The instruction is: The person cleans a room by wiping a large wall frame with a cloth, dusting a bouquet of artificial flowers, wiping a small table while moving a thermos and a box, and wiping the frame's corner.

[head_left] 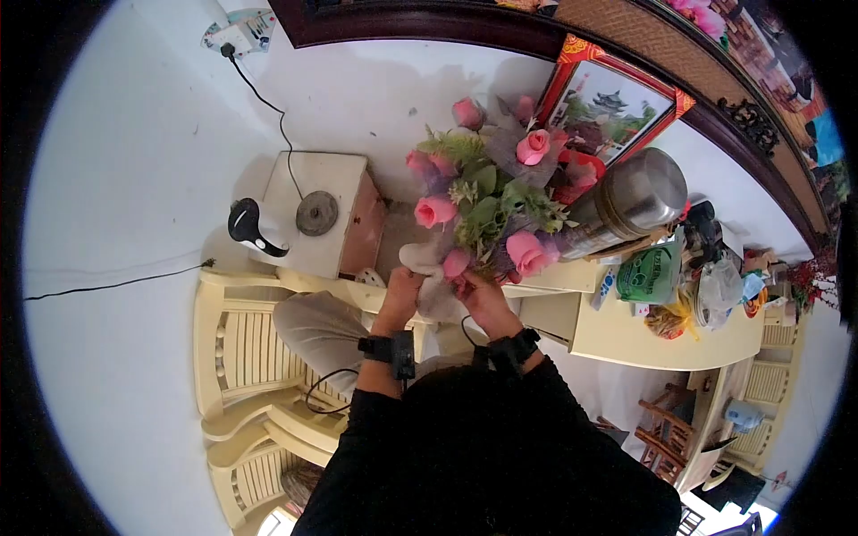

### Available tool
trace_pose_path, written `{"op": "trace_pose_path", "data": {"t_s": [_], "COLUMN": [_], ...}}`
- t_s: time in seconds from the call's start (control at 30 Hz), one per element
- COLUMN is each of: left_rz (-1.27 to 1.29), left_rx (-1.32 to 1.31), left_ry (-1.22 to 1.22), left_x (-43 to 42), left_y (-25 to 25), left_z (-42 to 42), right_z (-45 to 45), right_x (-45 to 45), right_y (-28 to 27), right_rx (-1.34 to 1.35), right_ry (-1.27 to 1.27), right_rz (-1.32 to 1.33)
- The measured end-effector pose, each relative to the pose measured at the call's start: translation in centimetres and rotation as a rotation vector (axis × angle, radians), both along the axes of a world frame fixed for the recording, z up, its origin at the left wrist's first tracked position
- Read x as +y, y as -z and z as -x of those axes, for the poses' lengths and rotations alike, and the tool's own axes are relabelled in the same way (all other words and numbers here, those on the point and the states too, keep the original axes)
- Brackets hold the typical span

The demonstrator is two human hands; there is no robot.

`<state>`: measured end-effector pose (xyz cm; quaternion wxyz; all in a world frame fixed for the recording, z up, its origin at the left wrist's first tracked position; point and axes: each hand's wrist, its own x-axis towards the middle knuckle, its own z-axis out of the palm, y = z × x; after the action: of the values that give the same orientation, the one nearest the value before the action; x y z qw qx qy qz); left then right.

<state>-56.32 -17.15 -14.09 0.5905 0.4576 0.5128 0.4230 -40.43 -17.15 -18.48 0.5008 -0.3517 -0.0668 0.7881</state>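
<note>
A bouquet of pink roses (483, 192) with green leaves and greyish mesh wrapping fills the space before me. My left hand (404, 293) is closed on a pale grey cloth (425, 261), which hangs beside the flowers. Close to it, my right hand (485, 302) has its fingers pinched at a low pink rose (456, 263) on the bouquet's near edge. The exact contact of the fingertips is partly hidden. Another large pink rose (529, 254) sits just right of my right hand. Both wrists wear black straps with small devices.
Right of the bouquet stands a large steel flask (626, 196), with a framed pagoda picture (608, 112) behind. A cream table (675, 344) carries a green bag (648, 272) and other packages. On the left are a small cabinet (326, 170) and a slatted wooden chair (259, 348).
</note>
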Motion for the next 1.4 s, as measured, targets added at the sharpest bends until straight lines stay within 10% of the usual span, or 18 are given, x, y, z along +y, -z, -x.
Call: {"op": "trace_pose_path", "data": {"t_s": [0.13, 0.37, 0.43, 0.5, 0.63, 0.7, 0.77, 0.93, 1.07, 1.2, 1.4], "left_rz": [-0.354, 0.382, -0.210, 0.181, -0.134, 0.263, -0.178, 0.262, -0.012, 0.178, 0.126], "left_rx": [0.401, -0.690, -0.016, -0.402, -0.031, -0.154, 0.220, -0.476, -0.010, -0.780, -0.232], "left_ry": [0.017, -0.385, -0.043, -0.097, -0.027, -0.099, -0.087, -0.331, -0.211, -0.255, -0.158], "left_x": [-0.6, 1.6, 1.8, 2.3, 1.0, 0.4, -1.4, -1.5, -1.5, 0.7, 0.8], "left_y": [0.7, -0.1, 4.7, 4.8, 1.4, -0.3, 2.8, 3.8, 5.8, 0.9, 2.6], "left_z": [1.8, -0.7, -0.6, -1.7, -1.3, -0.4, 1.4, 4.6, 5.2, -0.2, -4.4], "right_z": [-0.6, -0.8, -0.7, -0.4, -0.8, -0.4, -0.7, -0.8, -1.0, -1.8, -1.3], "right_x": [0.0, -0.1, 0.1, 0.5, 1.2, 1.5, 1.3, 0.8, 0.2, 1.0, 0.6], "right_y": [0.2, -0.9, -1.0, -1.0, -0.9, -1.8, -1.1, -2.5, -3.7, -1.3, 0.6], "right_rx": [0.040, 0.049, 0.024, -0.030, -0.039, -0.021, 0.005, 0.047, -0.009, 0.028, -0.101], "right_ry": [-0.079, -0.159, -0.165, -0.155, -0.135, -0.113, -0.151, -0.181, -0.275, -0.353, -0.264], "right_rz": [-0.018, 0.065, 0.045, 0.032, 0.008, 0.009, 0.011, 0.043, -0.048, 0.022, 0.027]}}
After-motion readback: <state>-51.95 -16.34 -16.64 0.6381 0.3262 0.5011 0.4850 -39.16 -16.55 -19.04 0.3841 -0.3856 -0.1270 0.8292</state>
